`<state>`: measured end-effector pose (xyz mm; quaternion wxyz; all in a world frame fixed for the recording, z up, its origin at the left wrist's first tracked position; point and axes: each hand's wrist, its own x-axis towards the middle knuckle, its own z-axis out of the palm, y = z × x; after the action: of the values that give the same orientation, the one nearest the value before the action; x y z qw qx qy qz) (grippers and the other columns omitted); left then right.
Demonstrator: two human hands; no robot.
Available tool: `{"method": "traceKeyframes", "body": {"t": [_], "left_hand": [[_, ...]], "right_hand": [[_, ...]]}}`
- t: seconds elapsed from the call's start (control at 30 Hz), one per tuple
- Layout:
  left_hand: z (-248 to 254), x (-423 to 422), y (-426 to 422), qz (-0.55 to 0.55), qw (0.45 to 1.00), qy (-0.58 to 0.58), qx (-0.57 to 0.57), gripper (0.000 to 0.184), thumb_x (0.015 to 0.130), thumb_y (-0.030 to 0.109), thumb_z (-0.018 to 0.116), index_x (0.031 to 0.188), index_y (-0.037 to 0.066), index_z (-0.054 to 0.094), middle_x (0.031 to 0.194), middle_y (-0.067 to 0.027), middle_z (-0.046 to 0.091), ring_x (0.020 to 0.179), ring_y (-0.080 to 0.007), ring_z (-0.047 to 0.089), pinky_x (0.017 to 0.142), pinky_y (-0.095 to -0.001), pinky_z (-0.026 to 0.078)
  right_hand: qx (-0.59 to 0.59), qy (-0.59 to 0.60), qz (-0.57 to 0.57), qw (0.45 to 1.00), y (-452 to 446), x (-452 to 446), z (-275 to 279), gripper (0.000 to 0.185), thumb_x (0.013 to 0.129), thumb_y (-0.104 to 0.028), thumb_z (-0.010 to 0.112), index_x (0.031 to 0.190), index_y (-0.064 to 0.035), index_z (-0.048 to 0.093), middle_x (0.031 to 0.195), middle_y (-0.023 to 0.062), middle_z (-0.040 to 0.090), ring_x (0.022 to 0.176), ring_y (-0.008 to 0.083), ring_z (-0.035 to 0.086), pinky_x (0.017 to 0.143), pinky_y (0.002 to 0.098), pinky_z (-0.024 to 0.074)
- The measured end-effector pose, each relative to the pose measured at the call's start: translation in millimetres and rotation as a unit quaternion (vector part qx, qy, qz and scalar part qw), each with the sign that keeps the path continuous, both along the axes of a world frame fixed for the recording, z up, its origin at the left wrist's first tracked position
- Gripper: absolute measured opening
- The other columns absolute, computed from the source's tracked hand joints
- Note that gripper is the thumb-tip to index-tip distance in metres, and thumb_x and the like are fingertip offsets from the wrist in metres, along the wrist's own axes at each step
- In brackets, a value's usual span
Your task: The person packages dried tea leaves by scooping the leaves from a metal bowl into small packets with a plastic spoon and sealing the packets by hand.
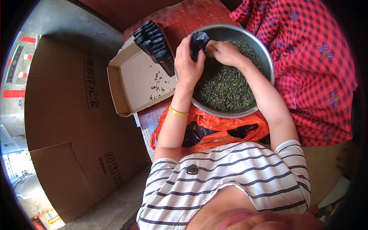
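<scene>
My left hand [188, 63] is wrapped round a small black pouch [199, 39], which it holds up with its mouth open over the far left side of a metal basin [270, 71]. Dried leaves that look like tea [229, 90] lie loose in the basin. My right hand [229, 54] is beside the pouch mouth, its fingers bent together and their tips partly hidden there. Whatever those fingers hold does not show.
Left of the basin, a shallow cardboard tray [128, 78] carries scattered leaf bits and a stack of black pouches [154, 44]. An orange plastic bag [214, 122] with black packets lies in front. A large carton [61, 115] stands left; red checked cloth [310, 57] hangs right.
</scene>
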<state>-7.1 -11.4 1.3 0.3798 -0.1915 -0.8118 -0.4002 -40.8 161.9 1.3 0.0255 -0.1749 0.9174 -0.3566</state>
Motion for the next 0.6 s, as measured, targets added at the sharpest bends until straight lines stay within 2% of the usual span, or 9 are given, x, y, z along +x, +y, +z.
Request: {"method": "traceKeyframes", "body": {"t": [0.03, 0.1, 0.17, 0.23, 0.27, 0.33, 0.37, 0.47, 0.6], "left_hand": [[-1, 1, 0, 0.003, 1.000, -0.008, 0.000, 0.052, 0.079, 0.006, 0.073, 0.127, -0.002, 0.055, 0.117, -0.0209, 0.063, 0.106, -0.0349, 0.064, 0.092, -0.0382, 0.052], [-1, 2, 0, 0.001, 1.000, -0.014, -0.008, 0.052, 0.079, 0.007, 0.073, 0.127, -0.001, 0.054, 0.118, -0.0210, 0.063, 0.107, -0.0352, 0.064, 0.092, -0.0386, 0.052], [-1, 1, 1, -0.004, 1.000, -0.018, -0.015, 0.053, 0.079, 0.008, 0.073, 0.128, -0.001, 0.054, 0.119, -0.0212, 0.062, 0.107, -0.0355, 0.064, 0.092, -0.0389, 0.052], [-3, 0, 0, -0.007, 0.999, -0.032, -0.025, 0.054, 0.080, 0.010, 0.072, 0.129, 0.000, 0.053, 0.120, -0.0211, 0.062, 0.108, -0.0355, 0.063, 0.093, -0.0395, 0.051], [-3, 0, 0, -0.006, 0.999, -0.031, -0.024, 0.054, 0.080, 0.010, 0.072, 0.129, 0.000, 0.053, 0.120, -0.0211, 0.062, 0.108, -0.0355, 0.063, 0.093, -0.0395, 0.051], [-3, 0, 1, -0.017, 0.999, -0.042, -0.020, 0.055, 0.077, 0.007, 0.072, 0.127, -0.001, 0.052, 0.119, -0.0231, 0.061, 0.110, -0.0388, 0.060, 0.096, -0.0436, 0.049], [-4, 0, 0, -0.015, 0.999, -0.042, -0.020, 0.055, 0.077, 0.007, 0.072, 0.127, -0.001, 0.052, 0.119, -0.0231, 0.061, 0.110, -0.0388, 0.060, 0.096, -0.0436, 0.049], [-4, 0, 1, -0.008, 0.998, -0.040, -0.039, 0.058, 0.080, 0.010, 0.072, 0.132, 0.000, 0.049, 0.122, -0.0205, 0.061, 0.111, -0.0349, 0.062, 0.094, -0.0393, 0.051], [0, 4, 2, -0.016, 0.997, -0.066, -0.024, 0.064, 0.080, 0.010, 0.073, 0.137, 0.001, 0.045, 0.124, -0.0214, 0.061, 0.112, -0.0343, 0.062, 0.095, -0.0390, 0.051]], "right_hand": [[-0.001, -0.001, 0.001, 1.000, 1, -1, 0, 0.022, 0.096, -0.026, 0.051, 0.101, -0.0086, 0.064, 0.092, 0.0157, 0.070, 0.092, 0.0354, 0.067, 0.079, 0.0449, 0.0513], [0.002, -0.031, -0.037, 0.999, 7, -6, 0, 0.027, 0.095, -0.032, 0.051, 0.104, -0.0121, 0.066, 0.103, 0.0173, 0.069, 0.100, 0.0397, 0.063, 0.086, 0.0502, 0.0493], [-0.003, 0.007, -0.047, 0.999, 13, -9, 2, 0.029, 0.095, -0.034, 0.050, 0.105, -0.0121, 0.066, 0.102, 0.0165, 0.070, 0.100, 0.0377, 0.065, 0.084, 0.0470, 0.0506], [-0.062, 0.050, -0.138, 0.987, 18, -12, 8, 0.027, 0.096, -0.029, 0.050, 0.095, -0.0063, 0.065, 0.074, 0.0073, 0.067, 0.073, 0.0217, 0.067, 0.068, 0.0365, 0.0502], [-0.098, 0.103, -0.132, 0.981, 24, -15, 10, 0.027, 0.097, -0.030, 0.051, 0.093, -0.0069, 0.066, 0.068, 0.0032, 0.063, 0.066, 0.0140, 0.062, 0.063, 0.0314, 0.0479], [-0.201, 0.156, -0.156, 0.955, 33, -18, 10, 0.026, 0.097, -0.029, 0.051, 0.094, -0.0076, 0.067, 0.067, 0.0019, 0.063, 0.066, 0.0108, 0.061, 0.062, 0.0290, 0.0471], [-0.179, 0.157, -0.184, 0.954, 39, -17, 18, 0.027, 0.099, -0.028, 0.052, 0.096, -0.0064, 0.067, 0.070, 0.0018, 0.063, 0.068, 0.0093, 0.060, 0.063, 0.0269, 0.0465], [-0.293, 0.224, -0.184, 0.911, 40, -12, 25, 0.029, 0.103, -0.026, 0.050, 0.097, -0.0026, 0.066, 0.075, 0.0019, 0.065, 0.069, 0.0072, 0.059, 0.066, 0.0222, 0.0452], [-0.299, 0.290, -0.138, 0.899, 27, 1, 34, 0.025, 0.103, -0.024, 0.051, 0.101, -0.0033, 0.065, 0.079, 0.0034, 0.066, 0.073, 0.0090, 0.063, 0.069, 0.0237, 0.0492]]}}
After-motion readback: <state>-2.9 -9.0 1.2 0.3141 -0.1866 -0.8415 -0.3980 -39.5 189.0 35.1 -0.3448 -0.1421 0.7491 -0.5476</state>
